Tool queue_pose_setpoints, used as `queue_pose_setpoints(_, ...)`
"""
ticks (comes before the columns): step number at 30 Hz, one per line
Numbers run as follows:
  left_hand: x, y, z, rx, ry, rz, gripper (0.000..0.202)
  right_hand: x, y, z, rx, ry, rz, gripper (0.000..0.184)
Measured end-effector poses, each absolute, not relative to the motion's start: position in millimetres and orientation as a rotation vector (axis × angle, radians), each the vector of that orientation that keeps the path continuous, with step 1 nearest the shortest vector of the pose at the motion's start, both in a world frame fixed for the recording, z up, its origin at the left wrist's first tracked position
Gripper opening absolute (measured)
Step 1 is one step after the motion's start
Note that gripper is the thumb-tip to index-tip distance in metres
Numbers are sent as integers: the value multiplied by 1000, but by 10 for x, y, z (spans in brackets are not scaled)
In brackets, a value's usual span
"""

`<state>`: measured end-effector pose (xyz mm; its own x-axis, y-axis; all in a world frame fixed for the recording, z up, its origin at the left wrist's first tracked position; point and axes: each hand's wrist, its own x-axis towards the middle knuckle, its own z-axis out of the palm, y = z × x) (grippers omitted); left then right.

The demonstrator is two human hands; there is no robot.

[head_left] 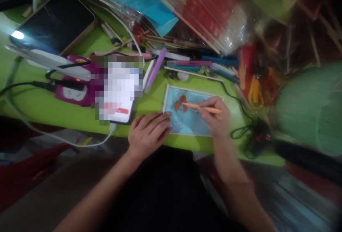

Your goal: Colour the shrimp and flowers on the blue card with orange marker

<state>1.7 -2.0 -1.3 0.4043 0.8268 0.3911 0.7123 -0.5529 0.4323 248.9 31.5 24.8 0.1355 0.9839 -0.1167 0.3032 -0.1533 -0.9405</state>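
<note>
My right hand [216,116] is closed around an orange pen [207,109], whose tip rests on a small light-blue picture [196,123] with a pale border. On the picture is an orange-brown shape like a butterfly or flower [178,104], with faint purple line drawing below it. My left hand [151,128] lies flat with its fingers stretched out over the picture's left edge and the table's front edge. Just left of that hand is a phone [123,114] with a lit screen, partly blurred out, with a white cable plugged into its lower end.
Several pens, among them a purple one [156,70], and thin sticks lie behind the picture on the green table [149,100]. A purple power strip [72,95] with cables and a dark tablet-like device [53,22] are at left. Plastic-wrapped packs [197,8] fill the back; a green rounded object [310,107] stands right.
</note>
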Motion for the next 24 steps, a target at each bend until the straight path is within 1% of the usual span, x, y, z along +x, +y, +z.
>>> queue_pose_setpoints(13,5,-24,-31,2461,1365,857,30,2480,313,253,-1585,-1256,1028,21)
queue_pose_setpoints(19,9,-18,-21,2467,1370,866,24,2464,327,285,-1559,-1254,1053,23)
queue_pose_setpoints(24,6,-20,-21,2457,1356,859,28,2469,317,276,-1566,-1283,1069,21)
